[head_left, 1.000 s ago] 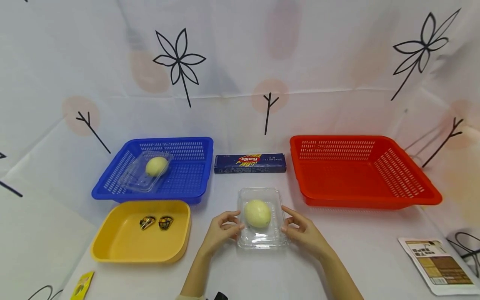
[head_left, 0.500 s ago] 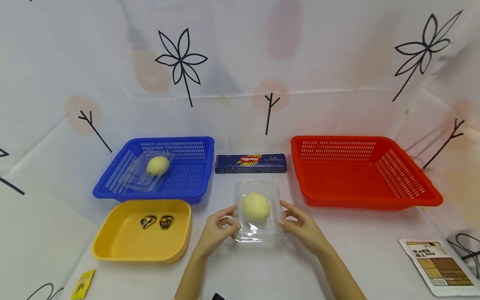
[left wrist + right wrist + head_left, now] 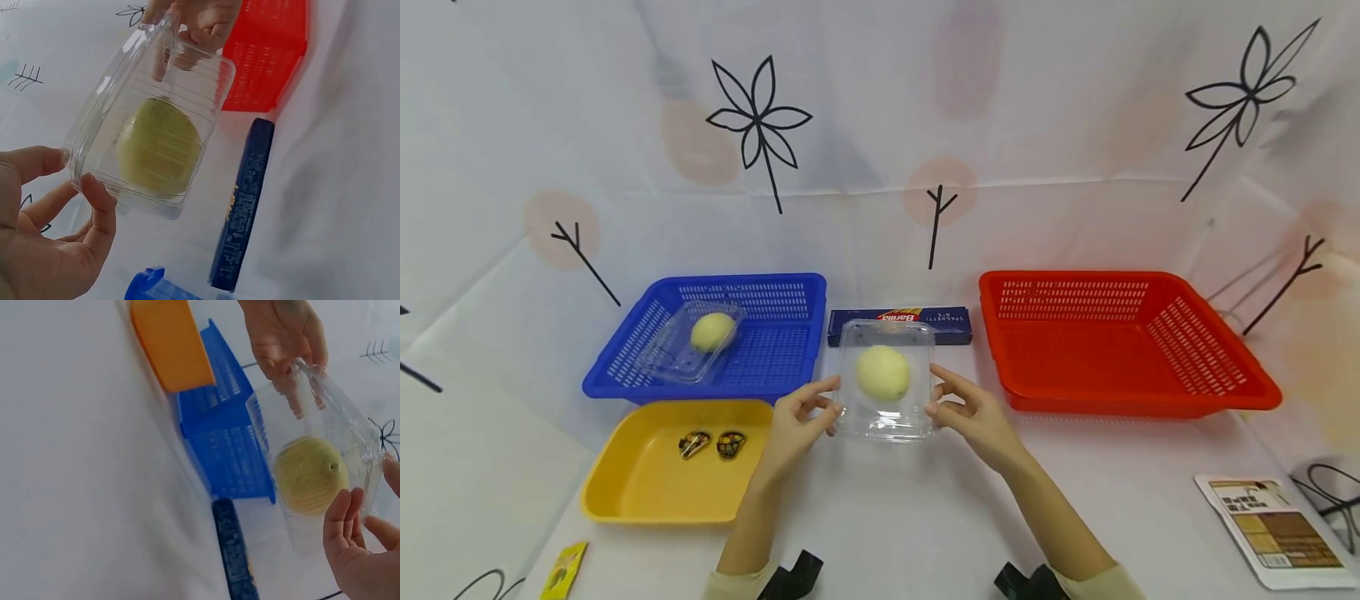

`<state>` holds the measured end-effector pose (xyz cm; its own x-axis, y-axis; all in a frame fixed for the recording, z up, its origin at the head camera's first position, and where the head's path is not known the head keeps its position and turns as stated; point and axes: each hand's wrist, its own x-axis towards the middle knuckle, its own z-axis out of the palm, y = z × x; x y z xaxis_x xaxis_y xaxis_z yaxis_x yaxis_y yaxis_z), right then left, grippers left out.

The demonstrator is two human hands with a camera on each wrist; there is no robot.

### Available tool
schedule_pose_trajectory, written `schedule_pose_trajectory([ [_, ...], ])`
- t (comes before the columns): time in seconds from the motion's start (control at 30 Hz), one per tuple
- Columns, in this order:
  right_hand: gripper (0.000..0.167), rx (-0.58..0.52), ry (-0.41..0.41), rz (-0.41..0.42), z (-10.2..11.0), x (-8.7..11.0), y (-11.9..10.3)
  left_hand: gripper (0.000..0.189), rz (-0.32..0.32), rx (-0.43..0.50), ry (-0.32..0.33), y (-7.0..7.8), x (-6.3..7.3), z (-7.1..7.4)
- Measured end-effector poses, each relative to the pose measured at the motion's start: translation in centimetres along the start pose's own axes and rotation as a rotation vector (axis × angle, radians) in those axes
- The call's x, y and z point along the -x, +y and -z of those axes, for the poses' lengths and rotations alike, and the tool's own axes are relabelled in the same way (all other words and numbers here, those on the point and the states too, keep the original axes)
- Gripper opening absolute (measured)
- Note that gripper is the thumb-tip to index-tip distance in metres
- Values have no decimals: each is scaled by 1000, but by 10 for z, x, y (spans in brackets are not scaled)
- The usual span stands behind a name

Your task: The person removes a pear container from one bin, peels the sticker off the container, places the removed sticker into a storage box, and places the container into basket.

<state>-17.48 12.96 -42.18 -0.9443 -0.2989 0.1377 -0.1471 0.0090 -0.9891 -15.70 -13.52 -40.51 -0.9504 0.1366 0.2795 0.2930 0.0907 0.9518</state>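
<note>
A clear plastic clamshell box [image 3: 886, 421] with a pale yellow-green round fruit [image 3: 883, 373] inside is held up off the table. On its left edge, my left hand [image 3: 794, 429] pinches the rim between thumb and fingers. My right hand [image 3: 979, 423] pinches the opposite rim in the same way. From the left wrist view, the fruit [image 3: 161, 149] shows through the ribbed wall, and the lid side faces away from the spaghetti box. A similar clear box [image 3: 658, 354] with another pale fruit [image 3: 712, 332] lies tilted in the blue basket [image 3: 778, 379].
Behind the held box lies a dark blue spaghetti box [image 3: 951, 325]. A red basket [image 3: 1075, 358] stands at the right. The yellow tray [image 3: 655, 492] at the left holds two small dark-and-gold packets [image 3: 731, 445]. A yellow sachet [image 3: 563, 572] and a white-and-brown pouch [image 3: 1273, 533] lie near the front.
Both hands have raised the clear box from the table and carried it forward and leftward. It now partly covers the spaghetti box in the head view.
</note>
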Motion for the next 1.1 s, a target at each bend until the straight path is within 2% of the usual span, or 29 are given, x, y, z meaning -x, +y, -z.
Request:
schedule_pose_trajectory([
  [0.1, 61, -26, -31, 17, -7, -7, -6, 35, -40, -23, 34, 4, -4, 8],
  [0.17, 63, -55, -50, 37, -12, -13, -9, 34, -40, -40, 75, 6, -6, 12],
  [0.3, 63, -95, -77, 84, -24, -24, -14, 32, 15, -36, 175, 10, -8, 18],
  [0.43, 62, -44, -89, 95, -37, -35, -19, 28, 49, -22, 260, 13, -10, 27],
  [0.53, 62, -16, -95, 94, -46, -44, -21, 26, 51, -27, 304, 15, -12, 35],
  [0.73, 64, -26, -109, 134, -63, -61, -22, 26, 13, -44, 353, 19, -16, 51],
  [1.0, 64, 12, -129, 152, -78, -81, -27, 32, 3, -84, 336, 23, -21, 71],
  [1.1, 63, 15, -127, 170, -84, -89, -28, 31, 11, -91, 362, 23, -23, 74],
])
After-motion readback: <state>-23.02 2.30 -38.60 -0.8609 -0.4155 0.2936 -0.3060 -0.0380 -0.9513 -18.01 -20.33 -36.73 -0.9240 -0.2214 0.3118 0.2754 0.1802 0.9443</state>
